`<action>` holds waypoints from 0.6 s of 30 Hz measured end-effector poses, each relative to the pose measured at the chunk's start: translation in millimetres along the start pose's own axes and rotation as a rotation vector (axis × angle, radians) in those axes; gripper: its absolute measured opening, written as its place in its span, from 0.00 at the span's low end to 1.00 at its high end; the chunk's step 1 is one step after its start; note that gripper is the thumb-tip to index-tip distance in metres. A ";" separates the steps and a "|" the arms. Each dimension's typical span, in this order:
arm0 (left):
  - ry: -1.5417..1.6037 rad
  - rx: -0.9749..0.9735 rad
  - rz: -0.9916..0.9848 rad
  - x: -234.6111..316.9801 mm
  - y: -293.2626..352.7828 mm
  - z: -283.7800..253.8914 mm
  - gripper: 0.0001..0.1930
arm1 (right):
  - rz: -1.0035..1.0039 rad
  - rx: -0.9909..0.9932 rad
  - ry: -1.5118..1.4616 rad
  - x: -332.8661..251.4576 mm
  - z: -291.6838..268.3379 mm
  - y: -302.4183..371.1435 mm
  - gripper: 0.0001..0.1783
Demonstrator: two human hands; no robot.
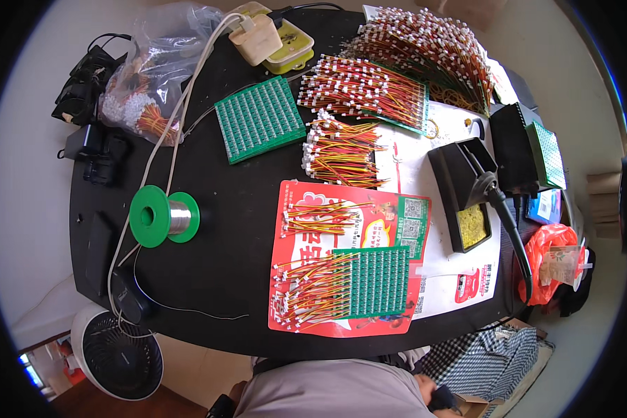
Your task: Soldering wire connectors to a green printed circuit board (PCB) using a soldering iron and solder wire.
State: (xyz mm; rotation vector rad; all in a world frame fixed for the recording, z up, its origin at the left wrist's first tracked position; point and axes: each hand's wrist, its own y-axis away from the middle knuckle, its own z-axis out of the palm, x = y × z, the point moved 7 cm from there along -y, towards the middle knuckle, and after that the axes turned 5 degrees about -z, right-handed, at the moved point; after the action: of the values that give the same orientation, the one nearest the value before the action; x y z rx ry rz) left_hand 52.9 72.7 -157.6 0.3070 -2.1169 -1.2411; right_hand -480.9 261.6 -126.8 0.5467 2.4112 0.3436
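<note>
Parts of my left hand (237, 392) and my right hand (426, 387) show at the lower edge, beside my body and below the table. Their fingers cannot be made out, and neither touches the work on the table. Nearest to them is a green circuit board panel (380, 282) on a red printed sheet (303, 191). Red and yellow wires with white connectors (310, 292) lie along its left side, their ends at the board. A small loose bunch of the same wires (320, 217) lies above it. A soldering iron (498, 198) rests in its black stand (447, 174), beside a yellow sponge (474, 226).
A green solder spool (150, 216) stands at left, its solder strand trailing over the black table (209, 279). Farther back are stacked green boards (258, 118), wired boards (369, 87), a plastic bag of wires (143, 104) and a white charger (256, 38). A red bag (540, 265) is at right.
</note>
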 end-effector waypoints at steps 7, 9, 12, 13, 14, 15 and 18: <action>-0.052 -0.009 -0.009 42.4 -7.0 -13.8 0.13 | 0.250 -0.140 0.006 18.5 38.1 4.6 0.14; -0.063 -0.009 -0.008 49.4 -8.6 -16.3 0.12 | 0.251 -0.139 0.031 3.5 32.1 -13.4 0.14; -0.073 -0.007 -0.004 56.7 -9.3 -20.1 0.12 | 0.234 -0.127 0.051 -15.6 19.9 -39.2 0.14; -0.076 -0.005 -0.002 59.7 -11.1 -22.3 0.12 | 0.229 -0.124 0.054 -19.7 18.0 -45.1 0.14; -0.077 -0.006 -0.001 61.8 -11.4 -22.3 0.12 | 0.228 -0.117 0.057 -22.3 15.2 -49.4 0.13; -0.082 -0.006 -0.005 62.9 -10.9 -23.1 0.12 | 0.230 -0.118 0.058 -24.2 13.9 -51.2 0.13; -0.084 -0.005 -0.004 66.7 -10.2 -24.0 0.12 | 0.228 -0.113 0.062 -26.6 11.2 -55.5 0.13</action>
State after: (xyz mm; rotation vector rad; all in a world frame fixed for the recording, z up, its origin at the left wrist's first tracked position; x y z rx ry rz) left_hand 16.6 17.4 -130.2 0.2613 -2.1849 -1.2825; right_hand -471.4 201.7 -141.9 0.7718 2.3745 0.5980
